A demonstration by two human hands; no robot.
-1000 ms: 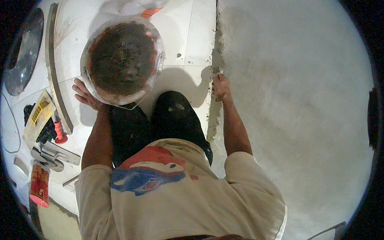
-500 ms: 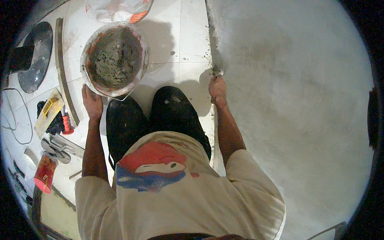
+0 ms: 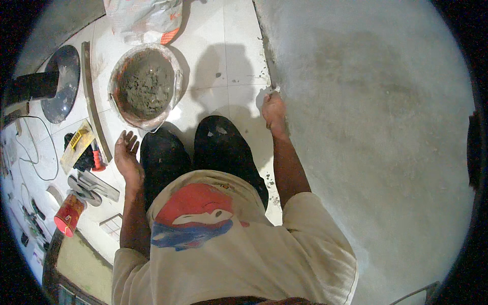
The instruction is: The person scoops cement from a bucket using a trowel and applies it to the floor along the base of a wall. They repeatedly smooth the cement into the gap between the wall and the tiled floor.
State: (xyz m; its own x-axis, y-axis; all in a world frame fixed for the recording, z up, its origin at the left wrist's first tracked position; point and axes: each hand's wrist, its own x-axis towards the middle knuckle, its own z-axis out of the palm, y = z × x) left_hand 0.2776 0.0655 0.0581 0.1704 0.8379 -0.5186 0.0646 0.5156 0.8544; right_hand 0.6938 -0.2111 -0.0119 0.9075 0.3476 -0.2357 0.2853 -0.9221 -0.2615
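Observation:
My left hand (image 3: 130, 160) is open beside my left knee, fingers apart and holding nothing, just below a round bucket (image 3: 116, 103). Grey wet mortar (image 3: 145, 86) lies inside the bucket, whose rim is smeared. My right hand (image 3: 274, 111) is closed at the foot of a grey plastered wall (image 3: 371, 137). A small hand tool (image 3: 274, 90) pokes out past its fingers, mostly hidden, so its kind cannot be made out. Crumbs of mortar lie along the joint between wall and floor.
A white sack (image 3: 147, 23) stands beyond the bucket. Leftward lie a long wooden strip (image 3: 94, 101), a black round basin (image 3: 63, 94), a float with a yellow handle (image 3: 77, 145), a red-handled tool (image 3: 97, 158), a steel trowel (image 3: 101, 184) and a red can (image 3: 70, 213).
My left hand has drawn back from the bucket's side and spread its fingers. My right hand stays closed at the wall's foot, nearly in place. The view has shifted slightly.

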